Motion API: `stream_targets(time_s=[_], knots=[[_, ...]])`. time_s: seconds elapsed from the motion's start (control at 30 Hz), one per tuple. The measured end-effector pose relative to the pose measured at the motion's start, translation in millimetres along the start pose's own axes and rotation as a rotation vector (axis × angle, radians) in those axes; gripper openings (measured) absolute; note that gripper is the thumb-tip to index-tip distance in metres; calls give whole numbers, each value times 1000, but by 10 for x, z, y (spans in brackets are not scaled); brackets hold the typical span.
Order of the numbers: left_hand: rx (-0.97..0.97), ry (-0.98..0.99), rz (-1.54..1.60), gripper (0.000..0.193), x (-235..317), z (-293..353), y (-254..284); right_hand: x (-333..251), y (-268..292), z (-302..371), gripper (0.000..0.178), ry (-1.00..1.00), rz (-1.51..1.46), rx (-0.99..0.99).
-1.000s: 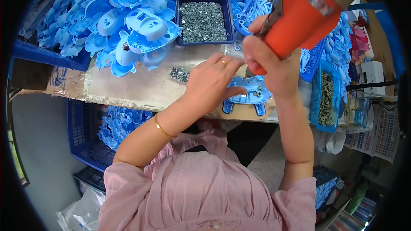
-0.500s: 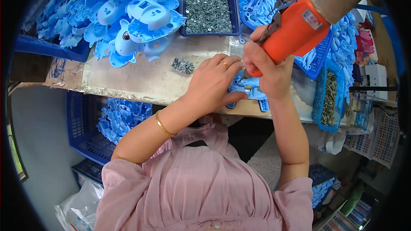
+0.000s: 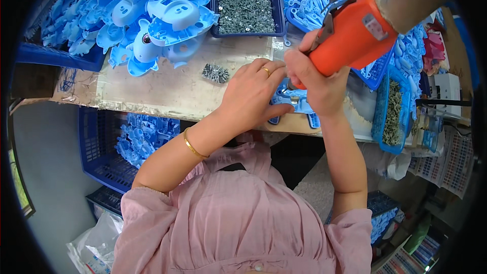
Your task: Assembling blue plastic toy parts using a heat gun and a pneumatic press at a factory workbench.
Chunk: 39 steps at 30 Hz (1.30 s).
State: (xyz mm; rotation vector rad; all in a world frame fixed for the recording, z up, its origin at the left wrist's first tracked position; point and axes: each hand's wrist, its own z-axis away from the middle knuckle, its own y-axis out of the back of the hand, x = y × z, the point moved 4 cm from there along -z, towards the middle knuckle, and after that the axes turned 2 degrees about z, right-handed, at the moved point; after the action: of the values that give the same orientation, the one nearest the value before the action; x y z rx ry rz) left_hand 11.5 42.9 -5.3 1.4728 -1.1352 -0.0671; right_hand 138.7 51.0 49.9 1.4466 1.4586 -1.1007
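Observation:
My right hand [image 3: 319, 78] is wrapped round an orange power screwdriver [image 3: 352, 35], slanting down to the left. Its tip meets a light blue moulded plastic part [image 3: 299, 102] on a small wooden board [image 3: 297, 122] at the table's front edge. From the left, my left hand [image 3: 256, 89] grips that part, thumb on the near side and fingers over the far side. The hand hides much of the part. To the left of my left hand lies a small heap of screws [image 3: 215, 73] on the table.
Light blue plastic shells [image 3: 172, 12] pile up at the back left. A dark blue tray [image 3: 247, 34] full of small metal pieces stands behind my hands. On the right are a blue basket [image 3: 373, 78] and a turquoise tray [image 3: 378, 122]. A blue crate [image 3: 101, 160] sits below, left.
The orange screwdriver has tilted slightly, its upper end moving a little to the right. My left hand stays on the plastic part. The whole view has shifted slightly.

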Motion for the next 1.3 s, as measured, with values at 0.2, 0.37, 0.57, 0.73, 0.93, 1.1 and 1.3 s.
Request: stream_targets(time_s=[0.2,0.37,0.57,0.73,0.93,1.1,1.3], knots=[[50,6,21,69,-19,-1,-14,50,-33,61,19,18,8,86],[123,-41,39,70,-21,15,25,-59,-14,-94,18,-71,-68,-58],[318,79,147,47,107,183,13,-452,-108,-554,33,197,131,-137],[268,-58,196,26,116,174,94,-581,-150,-535,38,335,385,-59],[215,-156,249,28,222,76,73,-1674,485,-417,28,598,880,540],[163,-279,216,25,386,-47,-23,-1750,455,-1447,59,474,381,56],[85,-286,136,26,393,-98,-60,-1682,593,-1411,58,360,402,-210]])
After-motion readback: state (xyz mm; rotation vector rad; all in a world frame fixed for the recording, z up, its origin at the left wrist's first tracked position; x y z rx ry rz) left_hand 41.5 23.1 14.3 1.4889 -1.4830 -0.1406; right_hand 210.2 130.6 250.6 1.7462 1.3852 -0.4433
